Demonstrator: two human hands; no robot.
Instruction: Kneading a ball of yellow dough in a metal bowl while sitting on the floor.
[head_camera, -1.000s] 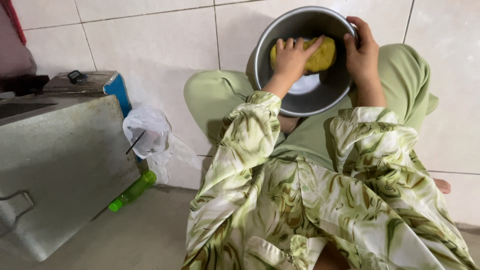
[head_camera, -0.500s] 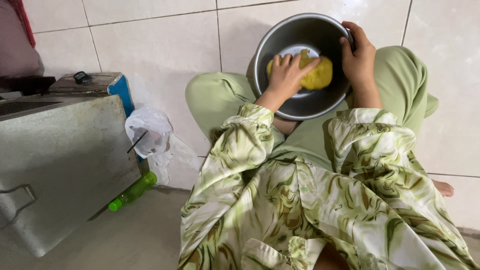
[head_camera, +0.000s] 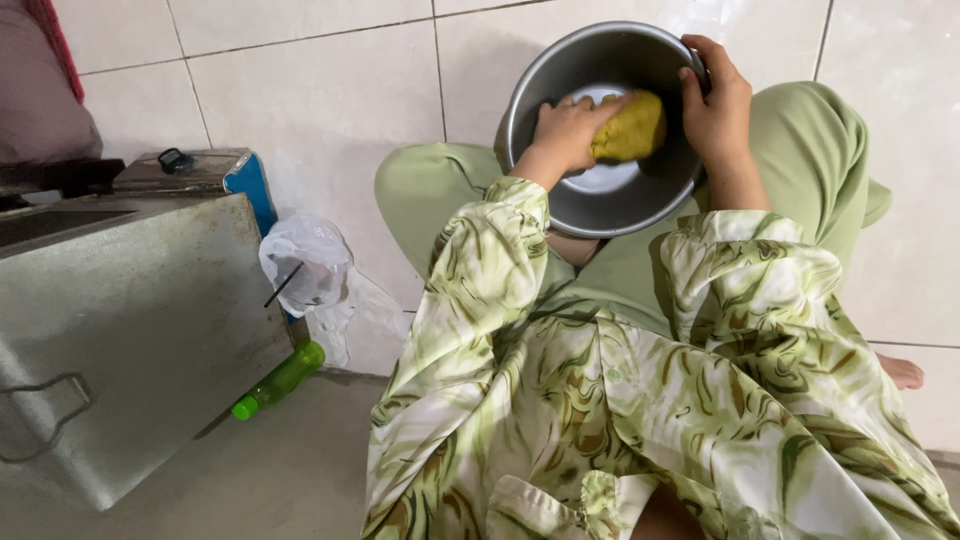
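Seen from the head camera, the left hand (head_camera: 566, 130) reaches into the metal bowl (head_camera: 560, 205) from its near left edge, wrist bent, fingers curled and pressing on the left side of the yellow dough (head_camera: 632, 126). The right hand (head_camera: 718, 100) hooks over the bowl's far right rim, fingers clenched on that rim, thumb inside beside the dough. The bowl rests tilted on the person's lap, its mouth facing the camera. The dough lies against the bowl's far inner wall, its long axis running left to right, right end slightly higher.
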